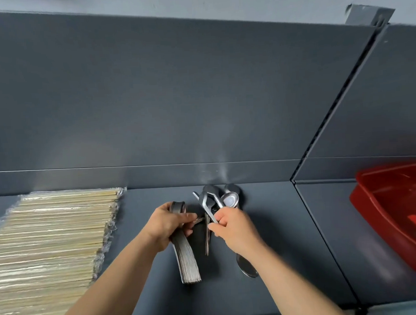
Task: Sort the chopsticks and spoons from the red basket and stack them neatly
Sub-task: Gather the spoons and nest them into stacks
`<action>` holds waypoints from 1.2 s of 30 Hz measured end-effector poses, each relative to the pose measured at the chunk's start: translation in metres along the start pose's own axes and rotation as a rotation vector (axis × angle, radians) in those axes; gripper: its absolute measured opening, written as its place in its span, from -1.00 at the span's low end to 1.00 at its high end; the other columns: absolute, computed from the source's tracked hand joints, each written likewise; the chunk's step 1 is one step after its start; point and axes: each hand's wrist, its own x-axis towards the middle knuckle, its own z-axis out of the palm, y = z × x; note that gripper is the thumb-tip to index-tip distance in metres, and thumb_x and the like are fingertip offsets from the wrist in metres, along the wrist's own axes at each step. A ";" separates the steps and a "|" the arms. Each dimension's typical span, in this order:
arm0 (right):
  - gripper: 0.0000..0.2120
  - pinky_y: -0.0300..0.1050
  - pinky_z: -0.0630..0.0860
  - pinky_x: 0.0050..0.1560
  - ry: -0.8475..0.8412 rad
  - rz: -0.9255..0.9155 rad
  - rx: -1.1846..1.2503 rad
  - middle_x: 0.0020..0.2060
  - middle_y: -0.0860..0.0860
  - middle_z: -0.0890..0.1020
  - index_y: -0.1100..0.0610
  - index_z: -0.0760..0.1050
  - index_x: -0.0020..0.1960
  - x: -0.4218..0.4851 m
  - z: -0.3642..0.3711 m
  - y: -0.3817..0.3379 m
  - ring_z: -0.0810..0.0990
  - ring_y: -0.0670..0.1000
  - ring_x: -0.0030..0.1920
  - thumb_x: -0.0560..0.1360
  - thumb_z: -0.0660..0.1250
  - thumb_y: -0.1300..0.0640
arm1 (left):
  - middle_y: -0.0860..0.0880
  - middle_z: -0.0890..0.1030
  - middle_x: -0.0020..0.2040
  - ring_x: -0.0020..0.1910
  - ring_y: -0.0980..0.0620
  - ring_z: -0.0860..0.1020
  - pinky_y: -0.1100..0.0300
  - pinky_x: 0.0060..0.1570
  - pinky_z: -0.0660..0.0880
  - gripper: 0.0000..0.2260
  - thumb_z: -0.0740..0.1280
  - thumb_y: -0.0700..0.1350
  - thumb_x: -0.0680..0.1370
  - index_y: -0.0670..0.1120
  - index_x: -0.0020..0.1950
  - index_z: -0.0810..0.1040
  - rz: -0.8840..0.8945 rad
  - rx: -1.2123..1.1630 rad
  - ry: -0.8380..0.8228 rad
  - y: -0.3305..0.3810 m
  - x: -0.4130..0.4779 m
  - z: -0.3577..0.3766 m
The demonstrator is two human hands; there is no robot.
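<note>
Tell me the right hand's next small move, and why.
Probably carry the loose spoons in the right hand over to the spoon stack held by the left hand and nest one on; the two bunches are side by side, unmerged.

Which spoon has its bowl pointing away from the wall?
The spoon under the right hand; every other spoon's bowl points toward the wall.

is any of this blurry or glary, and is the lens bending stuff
Head view: the red basket at the right edge is smeared by blur; the wrapped chopsticks glint under plastic, and pale reflections streak the back panel above the loose spoons. Head view: wide-angle bend curves the panel's top edge, while the left hand on the stacked spoons and the right hand look fairly sharp.
</note>
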 end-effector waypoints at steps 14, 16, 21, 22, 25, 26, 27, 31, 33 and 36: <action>-0.75 -0.14 0.34 -0.25 0.090 0.086 -0.482 -0.25 0.06 0.58 0.07 0.33 -0.30 0.007 0.031 -0.032 0.55 0.14 -0.17 0.48 0.30 0.05 | -0.13 0.59 -0.36 -0.41 -0.04 0.61 0.16 -0.43 0.55 -0.71 0.50 -0.37 0.36 -0.16 -0.06 0.47 0.075 -0.280 0.054 -0.022 -0.026 -0.026; -0.71 -0.11 0.29 -0.28 0.059 0.024 -0.419 -0.34 -0.01 0.47 0.06 0.24 -0.34 0.004 0.027 -0.028 0.43 0.10 -0.25 0.49 0.26 0.06 | -0.11 0.62 -0.35 -0.34 -0.07 0.65 0.13 -0.39 0.58 -0.71 0.51 -0.34 0.36 -0.15 -0.05 0.48 0.086 -0.315 0.064 -0.022 -0.028 -0.027; -0.83 -0.10 0.47 -0.31 -0.067 -0.080 -0.061 -0.42 -0.04 0.56 -0.01 0.35 -0.25 -0.015 0.015 -0.021 0.47 -0.10 -0.44 0.50 0.26 0.08 | -0.14 0.68 -0.23 -0.19 -0.14 0.67 0.12 -0.31 0.61 -0.72 0.52 -0.18 0.33 -0.19 -0.04 0.53 0.073 -0.355 0.004 -0.020 -0.030 -0.020; -0.89 -0.16 0.49 -0.37 -0.104 -0.091 0.008 -0.40 -0.03 0.59 -0.03 0.41 -0.19 -0.019 0.013 -0.021 0.49 -0.13 -0.48 0.50 0.27 0.10 | -0.15 0.68 -0.19 -0.16 -0.15 0.67 0.12 -0.30 0.61 -0.71 0.52 -0.15 0.31 -0.20 -0.05 0.55 0.072 -0.359 -0.014 -0.019 -0.030 -0.017; -0.86 -0.26 0.49 -0.31 -0.148 -0.211 0.009 -0.33 -0.09 0.62 -0.16 0.55 -0.04 -0.025 0.007 -0.018 0.55 -0.15 -0.39 0.52 0.29 0.08 | -0.23 0.63 -0.19 -0.21 -0.16 0.64 0.14 -0.31 0.59 -0.72 0.51 -0.12 0.34 -0.22 -0.07 0.55 0.078 -0.348 -0.062 -0.020 -0.030 -0.010; -0.86 -0.29 0.48 -0.26 -0.166 -0.239 0.008 -0.32 -0.13 0.62 -0.19 0.58 -0.02 -0.026 0.004 -0.017 0.56 -0.17 -0.35 0.53 0.29 0.03 | -0.23 0.61 -0.23 -0.28 -0.13 0.62 0.15 -0.33 0.58 -0.71 0.50 -0.11 0.37 -0.23 -0.05 0.52 0.085 -0.328 -0.078 -0.020 -0.031 -0.007; -0.86 -0.32 0.45 -0.27 -0.183 -0.250 0.018 -0.35 -0.13 0.60 -0.20 0.60 -0.01 -0.028 0.001 -0.015 0.54 -0.19 -0.35 0.55 0.27 -0.02 | -0.23 0.59 -0.26 -0.35 -0.10 0.60 0.15 -0.34 0.57 -0.71 0.50 -0.11 0.38 -0.22 -0.05 0.51 0.095 -0.313 -0.084 -0.020 -0.031 -0.005; -0.72 -0.17 0.31 -0.32 -0.200 -0.292 -0.035 -0.39 0.02 0.50 -0.06 0.57 -0.09 -0.030 -0.007 -0.004 0.36 -0.16 -0.41 0.59 0.12 -0.10 | -0.23 0.61 -0.28 -0.41 -0.10 0.59 0.11 -0.35 0.57 -0.65 0.50 -0.11 0.36 -0.24 0.04 0.50 0.129 -0.306 -0.078 -0.021 -0.031 0.006; -0.69 -0.09 0.30 -0.33 -0.237 -0.295 -0.016 -0.39 0.04 0.48 0.01 0.53 -0.13 -0.033 -0.012 -0.001 0.33 -0.15 -0.42 0.58 0.11 -0.11 | -0.29 0.63 -0.23 -0.40 -0.13 0.59 0.07 -0.33 0.58 -0.56 0.50 -0.11 0.34 -0.27 0.12 0.48 0.149 -0.285 -0.085 -0.020 -0.032 0.012; -0.67 -0.15 0.44 -0.31 -0.311 -0.145 0.101 -0.26 -0.01 0.62 -0.17 0.62 -0.01 -0.030 -0.024 0.007 0.45 -0.18 -0.42 0.50 0.12 -0.24 | -0.28 0.65 -0.19 -0.35 -0.14 0.60 0.09 -0.32 0.58 -0.54 0.49 -0.13 0.33 -0.23 0.15 0.47 0.163 -0.272 -0.098 -0.021 -0.031 0.020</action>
